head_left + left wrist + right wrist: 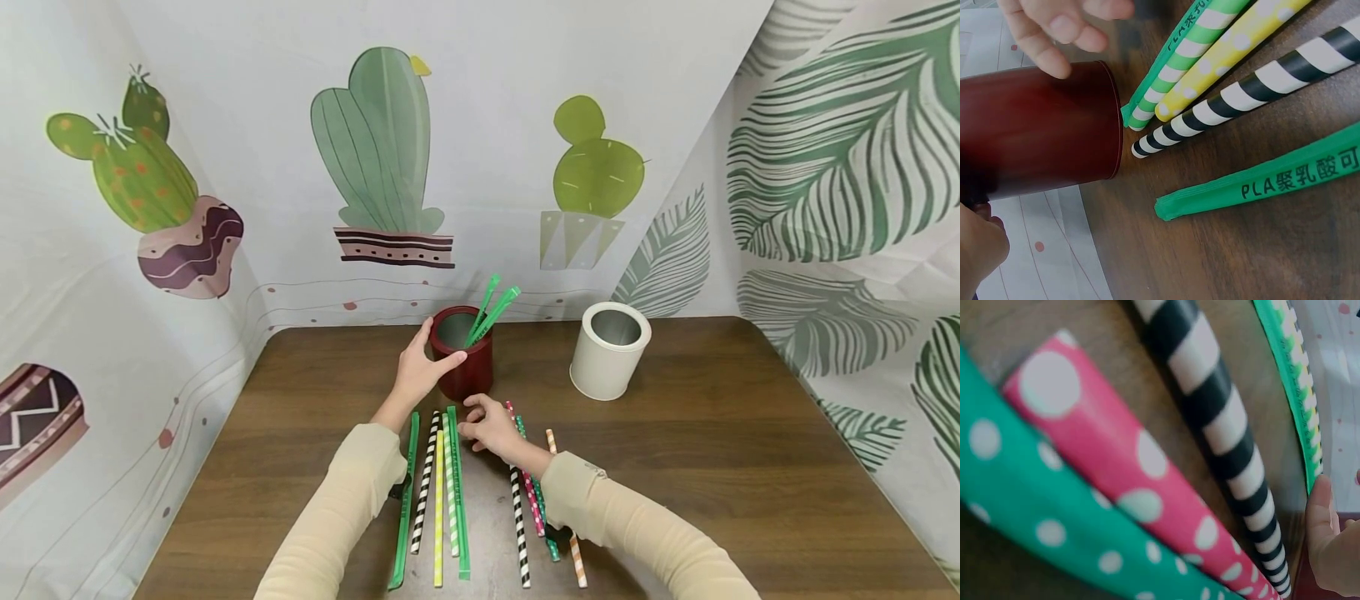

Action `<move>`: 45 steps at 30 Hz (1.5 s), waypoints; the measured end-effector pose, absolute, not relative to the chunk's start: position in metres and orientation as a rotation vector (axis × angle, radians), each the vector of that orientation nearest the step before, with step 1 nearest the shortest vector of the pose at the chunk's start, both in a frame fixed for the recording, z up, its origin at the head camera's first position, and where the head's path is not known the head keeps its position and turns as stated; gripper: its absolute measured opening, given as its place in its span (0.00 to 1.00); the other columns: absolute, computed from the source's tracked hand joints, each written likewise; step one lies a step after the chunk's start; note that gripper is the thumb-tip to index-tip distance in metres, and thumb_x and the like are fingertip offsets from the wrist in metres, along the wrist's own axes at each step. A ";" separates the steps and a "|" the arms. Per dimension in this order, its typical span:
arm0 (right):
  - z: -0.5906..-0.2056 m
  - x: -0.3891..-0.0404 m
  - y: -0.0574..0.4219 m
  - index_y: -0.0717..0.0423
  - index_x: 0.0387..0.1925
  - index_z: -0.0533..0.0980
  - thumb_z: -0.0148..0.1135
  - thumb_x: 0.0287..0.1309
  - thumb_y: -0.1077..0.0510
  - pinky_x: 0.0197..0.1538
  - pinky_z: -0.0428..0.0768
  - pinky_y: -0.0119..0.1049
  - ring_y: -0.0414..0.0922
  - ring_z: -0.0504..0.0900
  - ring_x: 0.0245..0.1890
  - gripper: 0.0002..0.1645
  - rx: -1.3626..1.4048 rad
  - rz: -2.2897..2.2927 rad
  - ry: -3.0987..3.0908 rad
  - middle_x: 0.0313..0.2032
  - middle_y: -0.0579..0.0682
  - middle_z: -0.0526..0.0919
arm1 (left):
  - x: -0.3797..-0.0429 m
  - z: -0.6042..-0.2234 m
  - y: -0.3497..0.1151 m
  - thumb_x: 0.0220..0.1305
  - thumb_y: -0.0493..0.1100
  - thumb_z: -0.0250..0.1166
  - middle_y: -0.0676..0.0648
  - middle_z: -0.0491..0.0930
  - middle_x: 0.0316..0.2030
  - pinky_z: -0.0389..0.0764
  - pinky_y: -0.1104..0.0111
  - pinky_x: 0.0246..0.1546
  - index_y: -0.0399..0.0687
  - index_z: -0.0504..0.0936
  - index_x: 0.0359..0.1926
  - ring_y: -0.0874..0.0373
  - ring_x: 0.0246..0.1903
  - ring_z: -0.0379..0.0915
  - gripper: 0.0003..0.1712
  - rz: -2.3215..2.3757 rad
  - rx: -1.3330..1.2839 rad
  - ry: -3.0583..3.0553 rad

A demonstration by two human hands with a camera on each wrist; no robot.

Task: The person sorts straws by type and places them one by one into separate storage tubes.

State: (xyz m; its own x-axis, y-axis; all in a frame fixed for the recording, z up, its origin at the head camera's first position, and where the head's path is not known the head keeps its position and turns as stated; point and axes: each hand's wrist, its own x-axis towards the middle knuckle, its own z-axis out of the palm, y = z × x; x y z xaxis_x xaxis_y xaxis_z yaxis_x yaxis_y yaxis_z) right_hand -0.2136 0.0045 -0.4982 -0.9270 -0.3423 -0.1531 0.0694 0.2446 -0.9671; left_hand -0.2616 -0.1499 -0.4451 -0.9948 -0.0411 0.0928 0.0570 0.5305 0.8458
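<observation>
My left hand (417, 367) grips a dark red can (474, 375) at the back of the table, thumb and fingers spread around its upper side. Two green wrapped straws (495, 315) stick up out of that can. In front of it my right hand (495, 429) hovers with bent, parted fingers, nothing visible between them. Its fingertips are close to the upper end of a green wrapped straw (459, 492). Beside that straw lie a green-striped straw (1172, 78), a yellow dotted straw (1229, 59), a black-striped straw (1241, 97) and another green wrapped straw (1260, 181).
A white can (603, 362) stands at the back right. Under and beside the right forearm lie a second black-striped straw (1222, 428), a pink dotted straw (1113, 450), a teal dotted straw (1047, 500) and an orange-striped straw (577, 560). A printed cloth (495, 167) hangs behind the table.
</observation>
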 end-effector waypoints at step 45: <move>-0.502 -0.195 -0.004 0.65 0.46 0.75 0.67 0.37 0.61 0.38 0.77 0.41 0.49 0.79 0.39 0.29 -0.552 -0.901 2.725 0.42 0.58 0.80 | -0.263 -0.446 -0.151 0.45 0.61 0.65 0.48 0.53 0.66 0.58 0.51 0.60 0.55 0.51 0.67 0.51 0.65 0.49 0.51 -1.458 -0.041 -2.646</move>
State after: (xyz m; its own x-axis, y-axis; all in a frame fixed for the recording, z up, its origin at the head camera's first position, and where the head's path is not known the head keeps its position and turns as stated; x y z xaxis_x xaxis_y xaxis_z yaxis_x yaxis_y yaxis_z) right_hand -0.1946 -0.0036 -0.5016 -0.9057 -0.4147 -0.0877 -0.2808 0.7419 -0.6088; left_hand -0.2627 -0.1511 -0.4457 -0.9925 -0.0342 0.1176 0.0811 0.5355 0.8406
